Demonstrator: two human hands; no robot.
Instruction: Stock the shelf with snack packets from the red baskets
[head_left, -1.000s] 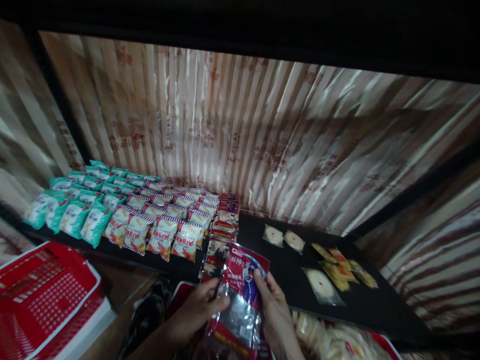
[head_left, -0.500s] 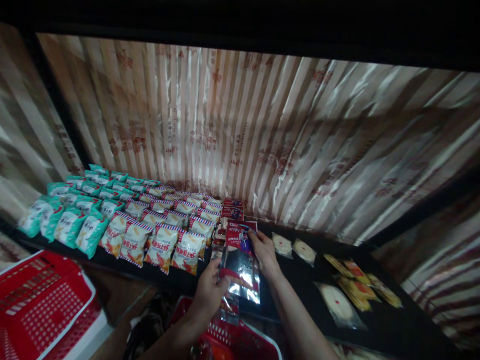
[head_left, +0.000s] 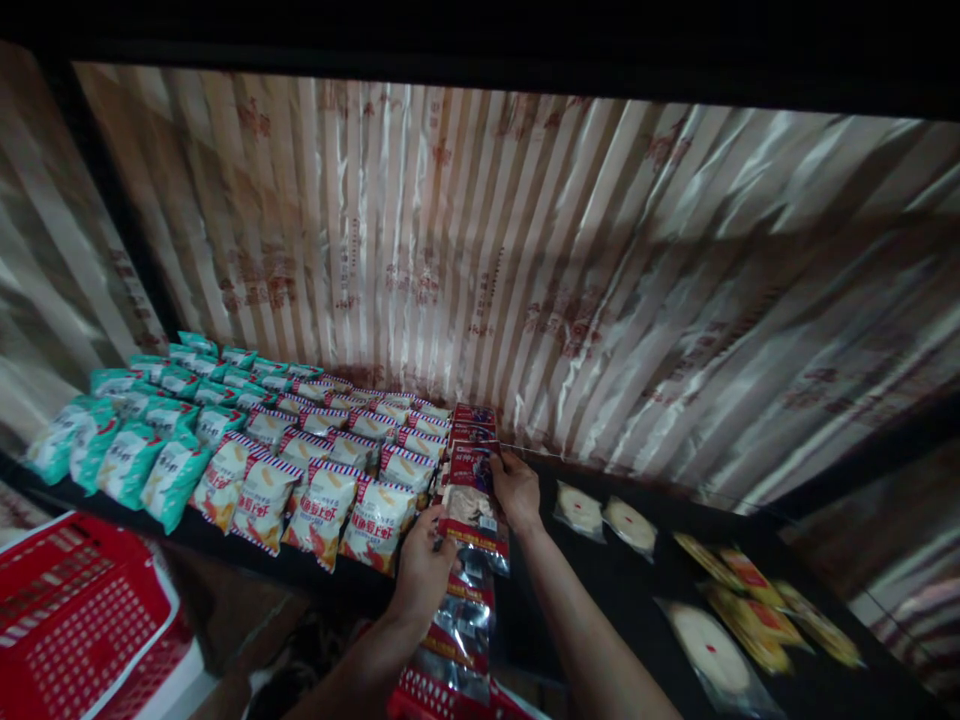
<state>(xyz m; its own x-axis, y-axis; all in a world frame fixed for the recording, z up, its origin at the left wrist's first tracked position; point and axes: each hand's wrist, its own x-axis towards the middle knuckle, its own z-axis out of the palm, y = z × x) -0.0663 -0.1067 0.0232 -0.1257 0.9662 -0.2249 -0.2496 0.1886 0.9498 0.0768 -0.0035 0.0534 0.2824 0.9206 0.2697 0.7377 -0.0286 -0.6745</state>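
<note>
Red packet [head_left: 474, 492], above similar packets [head_left: 454, 635] between the black shelf [head_left: 592, 600]'s front and back edges, should handle light, slick and floppy, best held by its sides: the left hand [head_left: 421, 565] pinches its left edge, the right hand [head_left: 517, 488] its upper right corner.

Looks like a shop in here. Matching snack bags [head_left: 262, 505] stand in rows on a black shelf [head_left: 645, 600], with 2 red baskets [head_left: 97, 570] near its front edge.
</note>
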